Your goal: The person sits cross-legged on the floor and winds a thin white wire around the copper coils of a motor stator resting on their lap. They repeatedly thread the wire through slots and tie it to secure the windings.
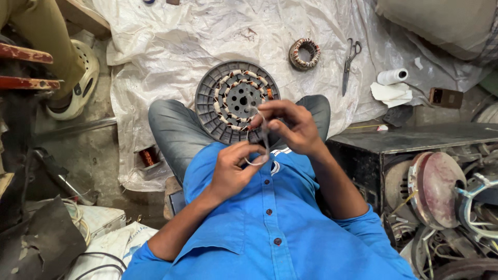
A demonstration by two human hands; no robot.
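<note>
I sit on the floor in a blue shirt. My left hand [233, 168] and my right hand [288, 124] meet in front of my chest and pinch a thin loop of pale wire [258, 158] between their fingertips. Just beyond my hands, between my knees, lies a round grey motor stator disc [207, 98] with copper windings around its centre. The wire runs up towards that disc.
A white plastic sheet [171, 41] covers the floor. On it lie a small wound coil [304, 54], scissors [350, 62] and a white paper roll [392, 77]. A copper wire spool [149, 156] sits left of my knee. A dark box [410, 140] and motor parts [436, 186] stand right. Another person's leg and sandal [72, 78] are far left.
</note>
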